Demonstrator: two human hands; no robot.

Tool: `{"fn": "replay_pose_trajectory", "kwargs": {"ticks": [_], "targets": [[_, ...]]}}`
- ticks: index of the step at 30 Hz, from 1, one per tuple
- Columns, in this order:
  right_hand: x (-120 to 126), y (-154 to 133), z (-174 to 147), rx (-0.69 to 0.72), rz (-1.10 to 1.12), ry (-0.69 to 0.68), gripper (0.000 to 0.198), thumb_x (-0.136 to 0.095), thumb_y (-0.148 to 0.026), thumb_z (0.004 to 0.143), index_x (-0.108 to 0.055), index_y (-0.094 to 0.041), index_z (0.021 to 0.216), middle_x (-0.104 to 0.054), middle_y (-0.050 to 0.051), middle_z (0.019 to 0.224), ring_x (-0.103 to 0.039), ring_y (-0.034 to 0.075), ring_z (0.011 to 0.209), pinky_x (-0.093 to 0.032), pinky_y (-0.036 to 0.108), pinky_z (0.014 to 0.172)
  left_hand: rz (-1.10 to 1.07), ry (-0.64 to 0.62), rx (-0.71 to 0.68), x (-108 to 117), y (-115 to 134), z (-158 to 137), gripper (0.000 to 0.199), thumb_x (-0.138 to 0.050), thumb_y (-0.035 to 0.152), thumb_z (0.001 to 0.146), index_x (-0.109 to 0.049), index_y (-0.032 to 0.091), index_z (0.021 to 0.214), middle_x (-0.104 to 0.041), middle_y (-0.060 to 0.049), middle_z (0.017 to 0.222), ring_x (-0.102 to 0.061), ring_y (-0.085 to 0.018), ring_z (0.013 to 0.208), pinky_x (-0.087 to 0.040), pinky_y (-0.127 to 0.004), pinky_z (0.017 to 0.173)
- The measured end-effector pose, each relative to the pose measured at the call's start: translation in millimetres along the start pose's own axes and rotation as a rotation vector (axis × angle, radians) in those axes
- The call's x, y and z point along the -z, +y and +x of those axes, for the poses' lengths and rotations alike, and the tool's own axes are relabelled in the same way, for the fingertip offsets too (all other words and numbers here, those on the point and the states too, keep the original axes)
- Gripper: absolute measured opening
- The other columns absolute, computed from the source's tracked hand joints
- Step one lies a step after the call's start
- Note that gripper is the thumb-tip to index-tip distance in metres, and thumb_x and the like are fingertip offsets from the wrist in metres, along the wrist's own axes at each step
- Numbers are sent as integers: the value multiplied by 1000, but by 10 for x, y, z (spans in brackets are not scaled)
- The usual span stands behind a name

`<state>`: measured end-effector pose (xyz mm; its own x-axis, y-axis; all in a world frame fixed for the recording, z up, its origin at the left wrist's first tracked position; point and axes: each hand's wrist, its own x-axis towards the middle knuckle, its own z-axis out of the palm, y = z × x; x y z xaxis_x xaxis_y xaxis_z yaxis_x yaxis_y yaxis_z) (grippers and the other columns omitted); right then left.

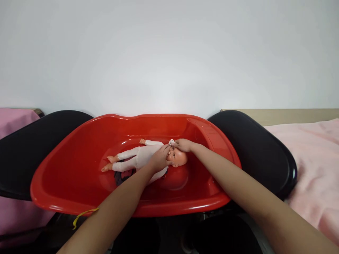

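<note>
1. Head view: a red plastic baby bathtub (66, 165) fills the middle of the scene, its long side running left to right, its near rim closest to the person.
2. A baby doll (140, 157) in a pale pink one-piece suit lies on its back on the tub floor, head to the right, legs stretched out to the left, bare feet pointing left.
3. The left hand (159, 159) lies over the doll's chest and chin, fingers curled against the lower part of its face; it rests there rather than gripping.
4. The right hand (184, 144) sits at the far side of the doll's head, fingertips pinched on a small white wad (171, 142), perhaps cotton or cloth, held just beside the doll's face at the far edge.
5. Both bare forearms reach in from the near edge, crossing the tub's near rim.
6. A dark item (122, 176) with a pink patch lies on the tub floor just near of the doll's legs; what it is cannot be told.
7. Two black rounded seats (265, 148) flank the tub at left and right, under its ends.
8. A pink blanket (315, 162) covers the bed at the right; a pink cloth (16, 120) shows at the far left.
9. A yellow strip (83, 214) hangs below the tub's near rim at the left.
10. A plain white wall (169, 53) fills the far half.
</note>
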<state>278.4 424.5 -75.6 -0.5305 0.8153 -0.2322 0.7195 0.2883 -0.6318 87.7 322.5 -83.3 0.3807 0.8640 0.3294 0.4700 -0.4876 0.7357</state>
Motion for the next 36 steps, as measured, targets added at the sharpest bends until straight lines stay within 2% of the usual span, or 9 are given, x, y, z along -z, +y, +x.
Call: {"fn": "replay_pose_trajectory", "kwargs": {"ticks": [4,8,12,15,18,24,31,33,36], "targets": [[47,-17,-41,-190,-23,5,53,-48,-62,95,-73,-17,86,-72,10,73,-63,20,67,-49,30,70,42,-36,30,29,-9,-14,44,-73,17,72,-63,13,114,-65,-9,117,-61,-29,110,-46,-36,103],[125,-61,-88,-329,-17,33,60,-40,-62,98,-69,-13,79,-57,7,48,-53,19,47,-44,31,56,87,-60,90,26,-90,28,34,-67,10,73,-62,13,106,-65,-9,111,-61,-25,103,-48,-33,98],[176,-122,-88,-130,32,95,65,-33,-65,99,-66,-13,80,-60,7,55,-53,17,50,-43,29,54,75,-46,102,34,-87,37,32,-60,9,76,-62,12,108,-66,-9,112,-61,-24,104,-48,-28,95],[120,-131,-58,91,119,20,63,-37,-68,97,-71,-14,90,-73,9,87,-64,19,75,-49,27,70,25,-6,46,53,-2,-2,43,-54,9,77,-60,12,119,-66,-7,119,-61,-23,109,-46,-25,97],[12,-82,-6,134,127,-79,53,-45,-62,97,-74,-18,102,-75,9,107,-66,22,97,-49,29,87,25,-8,24,59,40,-23,44,-50,8,77,-60,11,120,-65,-8,120,-61,-23,111,-44,-25,99],[-8,10,57,7,52,-70,46,-48,-56,98,-75,-19,99,-76,9,102,-68,22,90,-50,31,88,97,-64,29,21,-108,37,35,-54,6,76,-60,12,110,-65,-9,114,-60,-23,105,-45,-28,97],[190,-45,-93,-340,-98,-82,61,-39,-59,99,-70,-10,82,-61,11,52,-53,19,44,-46,33,56,179,-65,29,24,-108,10,25,-56,10,79,-58,13,103,-64,-8,107,-59,-22,98,-46,-27,88],[200,-67,-111,-273,-41,-9,61,-39,-62,98,-70,-10,89,-61,9,53,-53,18,46,-44,31,55,152,-54,47,32,-93,6,28,-57,11,78,-59,12,106,-65,-8,110,-59,-23,100,-46,-27,91],[175,-99,-101,-1,70,72,62,-39,-67,96,-70,-12,93,-70,10,75,-61,18,65,-47,28,65,95,-52,63,37,-88,15,36,-58,11,77,-60,11,113,-65,-10,116,-60,-24,105,-47,-28,95]]}}
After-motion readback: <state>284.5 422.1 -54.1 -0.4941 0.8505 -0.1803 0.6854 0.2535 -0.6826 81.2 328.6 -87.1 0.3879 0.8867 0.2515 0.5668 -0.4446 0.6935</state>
